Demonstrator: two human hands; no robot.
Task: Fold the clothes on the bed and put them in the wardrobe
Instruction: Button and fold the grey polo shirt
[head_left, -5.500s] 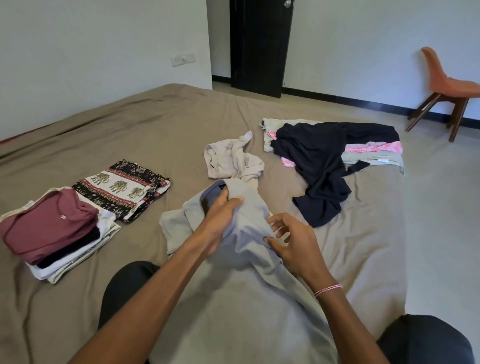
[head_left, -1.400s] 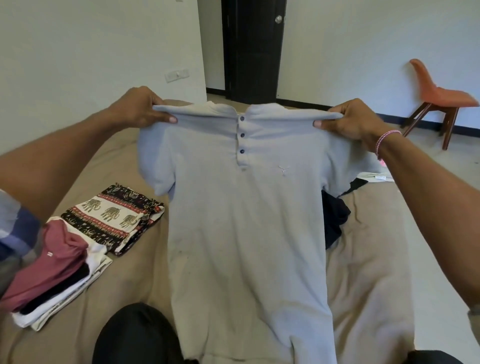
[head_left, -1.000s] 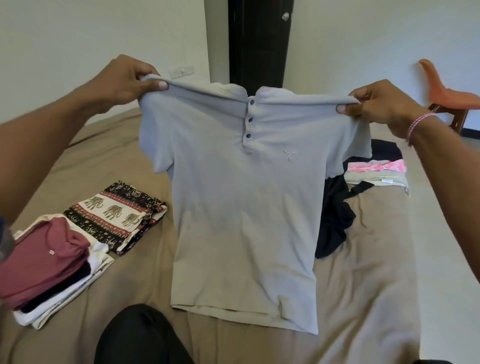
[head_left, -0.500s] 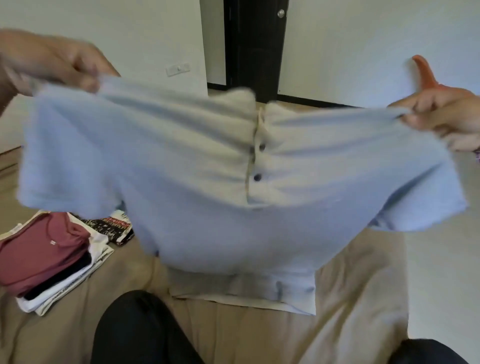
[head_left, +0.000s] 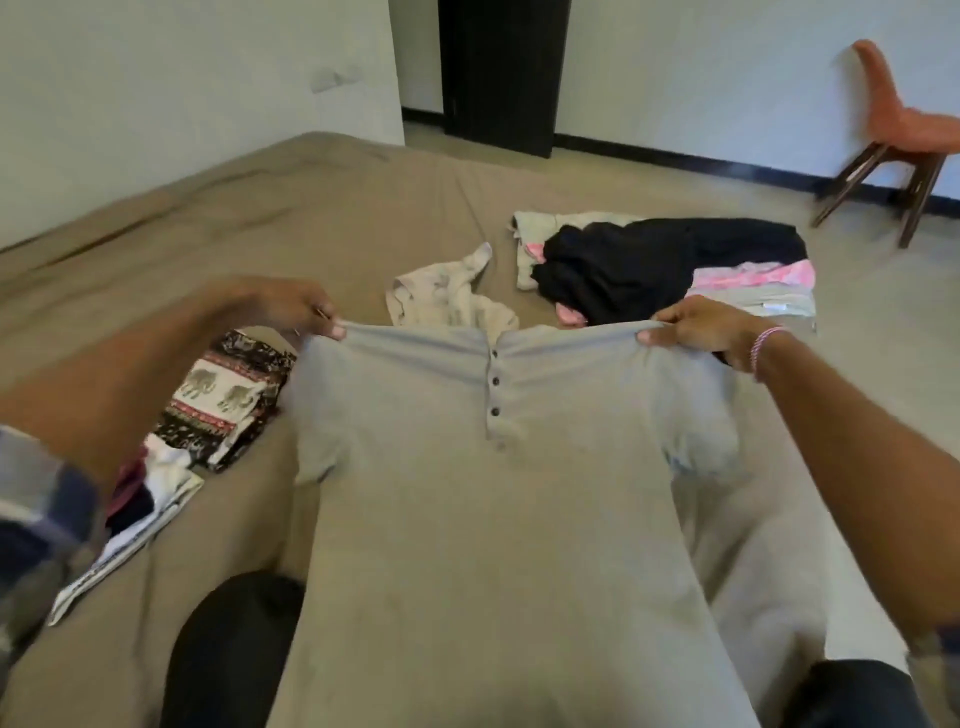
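**Pale grey short-sleeved polo shirt (head_left: 467, 493) held out by its shoulders**

The left hand (head_left: 291, 312) pinched one shoulder of the shirt, thumb on the front of the cloth and fingers curled behind it. The right hand (head_left: 696, 327), with a pink-and-white cord bracelet (head_left: 766, 345) at its wrist, gripped the other shoulder the same way. Between the two hands the collar edge ran taut, and the placket with its three dark buttons faced the person. From the hands the shirt ran down toward the person, over the brown-sheeted bed (head_left: 311, 208) and between two knees in dark trousers (head_left: 234, 649); its hem was out of view.

Just below the left hand lay a folded black-and-white elephant-print cloth (head_left: 218, 395). A stack of folded maroon, black and white clothes (head_left: 150, 488) sat beside it, under the left forearm. Beyond the hands, close to the collar, lay a crumpled beige garment (head_left: 452, 301). Beyond the right hand a loose black garment (head_left: 649, 260) sprawled over a pink patterned piece (head_left: 753, 275). Far past the right hand an orange chair with dark wooden legs (head_left: 898, 119) stood on the floor by the wall.
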